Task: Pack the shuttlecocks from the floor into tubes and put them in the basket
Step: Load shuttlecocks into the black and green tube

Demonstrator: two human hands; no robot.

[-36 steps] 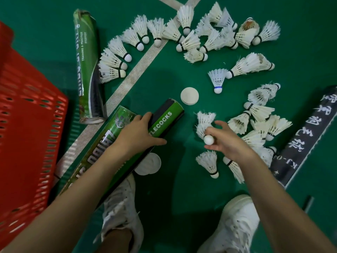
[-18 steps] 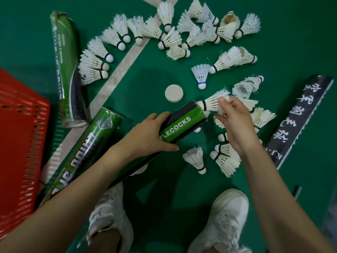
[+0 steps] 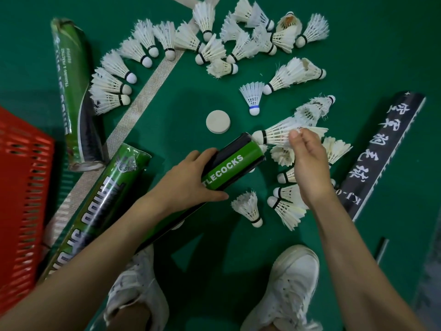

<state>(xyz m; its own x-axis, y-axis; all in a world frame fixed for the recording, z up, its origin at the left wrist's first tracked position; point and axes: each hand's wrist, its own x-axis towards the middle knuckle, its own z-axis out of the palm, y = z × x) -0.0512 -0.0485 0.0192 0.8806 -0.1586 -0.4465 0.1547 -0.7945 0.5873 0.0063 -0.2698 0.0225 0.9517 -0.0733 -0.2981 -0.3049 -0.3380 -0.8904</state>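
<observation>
Tubes on floor, four; left grip [image 3: 188,185] around one tube [image 3: 235,163], right grip [image 3: 307,161] pinching one shuttlecock [image 3: 274,134].

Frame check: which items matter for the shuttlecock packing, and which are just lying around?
In play:
- left hand gripping green tube
- right hand holding shuttlecock at the tube mouth
- loose shuttlecocks
- red basket
- tube cap

Idle:
- black tube
- white sneakers

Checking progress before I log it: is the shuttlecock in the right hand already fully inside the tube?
No: the shuttlecock in the right hand lies with its cork at the open mouth of the tube, feathers wholly outside.
</observation>
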